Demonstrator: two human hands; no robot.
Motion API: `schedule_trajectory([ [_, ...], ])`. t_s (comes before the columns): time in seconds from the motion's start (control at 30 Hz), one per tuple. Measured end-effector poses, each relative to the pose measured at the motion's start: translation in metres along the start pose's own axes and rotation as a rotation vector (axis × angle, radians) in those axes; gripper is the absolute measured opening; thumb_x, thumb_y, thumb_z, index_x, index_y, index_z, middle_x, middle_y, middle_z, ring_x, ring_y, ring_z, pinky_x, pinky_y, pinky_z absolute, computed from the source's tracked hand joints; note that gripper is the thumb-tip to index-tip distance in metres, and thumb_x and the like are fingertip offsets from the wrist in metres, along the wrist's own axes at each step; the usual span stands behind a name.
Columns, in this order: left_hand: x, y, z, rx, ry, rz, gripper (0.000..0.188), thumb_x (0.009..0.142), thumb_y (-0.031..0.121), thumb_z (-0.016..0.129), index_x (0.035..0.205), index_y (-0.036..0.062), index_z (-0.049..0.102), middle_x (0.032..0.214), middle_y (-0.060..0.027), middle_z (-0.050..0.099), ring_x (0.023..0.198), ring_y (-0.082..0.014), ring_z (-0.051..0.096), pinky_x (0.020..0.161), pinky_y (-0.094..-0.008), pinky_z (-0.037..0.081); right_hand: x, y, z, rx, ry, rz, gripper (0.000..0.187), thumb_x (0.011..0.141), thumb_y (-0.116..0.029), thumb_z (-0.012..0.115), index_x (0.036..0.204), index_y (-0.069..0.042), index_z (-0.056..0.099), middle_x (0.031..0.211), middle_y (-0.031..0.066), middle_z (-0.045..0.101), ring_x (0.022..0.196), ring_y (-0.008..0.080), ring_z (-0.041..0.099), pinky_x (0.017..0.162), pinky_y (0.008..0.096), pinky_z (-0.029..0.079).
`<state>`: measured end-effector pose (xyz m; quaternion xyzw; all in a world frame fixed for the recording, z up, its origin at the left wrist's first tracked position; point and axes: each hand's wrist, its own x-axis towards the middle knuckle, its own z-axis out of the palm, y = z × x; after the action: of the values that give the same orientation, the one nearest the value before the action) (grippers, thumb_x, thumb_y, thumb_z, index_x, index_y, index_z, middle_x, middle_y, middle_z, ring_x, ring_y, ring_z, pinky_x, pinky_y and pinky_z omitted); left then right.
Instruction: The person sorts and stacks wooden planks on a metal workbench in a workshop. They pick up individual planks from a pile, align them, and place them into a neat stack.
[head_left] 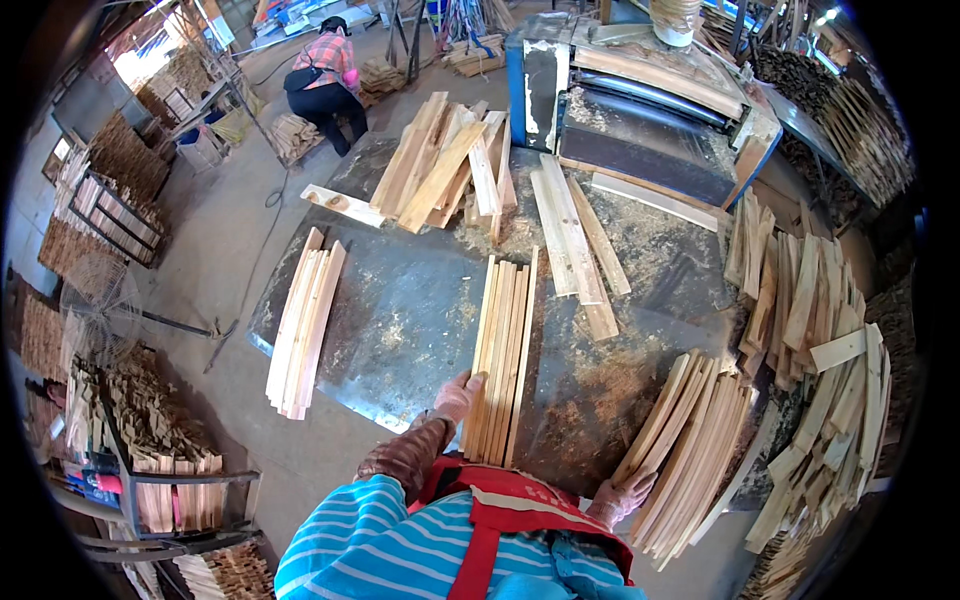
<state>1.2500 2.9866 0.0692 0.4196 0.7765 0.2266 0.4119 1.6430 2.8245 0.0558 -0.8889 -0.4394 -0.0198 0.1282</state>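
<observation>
In the middle of the metal table, a row of narrow wooden boards (497, 350) stands on edge, pointing away from me. My left hand (458, 394), in a pinkish glove, presses against the left side of this row near its close end, fingers fairly straight. Low on the right lies a larger bundle of wooden boards (690, 450). My right hand (622, 497), also gloved, has its fingers bent around the near end of the bundle's leftmost board; part of the hand is hidden. A third row of boards (306, 325) rests along the table's left edge.
A planer-like machine (650, 150) with a blue frame stands at the far side. Loose boards (440, 165) and sawdust lie before it. More boards (800, 290) are heaped on the right. A co-worker (325, 80) bends over wood at far left, beyond a cable (262, 270).
</observation>
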Motion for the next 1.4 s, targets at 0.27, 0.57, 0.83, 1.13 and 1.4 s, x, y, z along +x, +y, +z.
schedule_trajectory([
  [0.27,0.027,-0.035,0.024,-0.212,0.01,-0.044,0.067,0.094,0.045,0.063,0.142,-0.0002,0.052,0.133,-0.0218,0.064,0.124,-0.0394,0.059,0.105,-0.0421,0.045,0.008,-0.02,-0.028,-0.057,-0.274,0.129,0.101,0.076,-0.024,0.075,0.16,-0.007,0.021,0.164,0.0242,0.021,0.149,0.0429,0.023,0.121,0.0475,0.025],
  [0.57,0.078,0.065,0.038,-0.358,0.17,0.519,0.064,0.097,0.029,0.066,0.148,-0.002,0.043,0.149,-0.0224,0.05,0.141,-0.0305,0.044,0.118,-0.0386,0.035,0.047,-0.013,-0.033,-0.035,0.031,0.063,0.086,0.083,-0.035,0.072,0.153,-0.004,0.034,0.158,0.0276,0.032,0.14,0.0489,0.038,0.114,0.054,0.036],
  [0.83,0.123,0.244,0.114,-0.016,-0.136,0.437,0.083,0.083,0.043,0.076,0.142,-0.0032,0.041,0.142,-0.0302,0.048,0.14,-0.0425,0.041,0.113,-0.0465,0.039,0.183,-0.151,0.023,0.33,-0.319,-0.271,0.089,0.081,-0.032,0.076,0.154,-0.007,0.033,0.155,0.0228,0.039,0.137,0.0437,0.044,0.111,0.0487,0.041],
  [1.13,0.19,0.27,0.162,-0.015,0.08,-0.078,0.078,0.077,0.049,0.075,0.137,0.0122,0.041,0.14,-0.0235,0.049,0.129,-0.0451,0.051,0.104,-0.0527,0.045,0.296,-0.324,0.095,0.139,-0.571,-0.543,0.085,0.085,-0.054,0.067,0.151,-0.011,0.034,0.153,0.0229,0.041,0.131,0.042,0.051,0.104,0.0514,0.046],
  [1.4,0.217,0.277,0.171,0.111,-0.355,0.097,0.035,0.092,0.012,0.06,0.128,0.0108,0.057,0.126,-0.0096,0.065,0.109,-0.0294,0.063,0.098,-0.0424,0.049,0.312,-0.299,0.121,0.44,-0.487,-0.413,0.039,0.09,-0.043,0.066,0.11,-0.011,0.057,0.103,0.0277,0.068,0.097,0.0465,0.066,0.079,0.0522,0.053],
])
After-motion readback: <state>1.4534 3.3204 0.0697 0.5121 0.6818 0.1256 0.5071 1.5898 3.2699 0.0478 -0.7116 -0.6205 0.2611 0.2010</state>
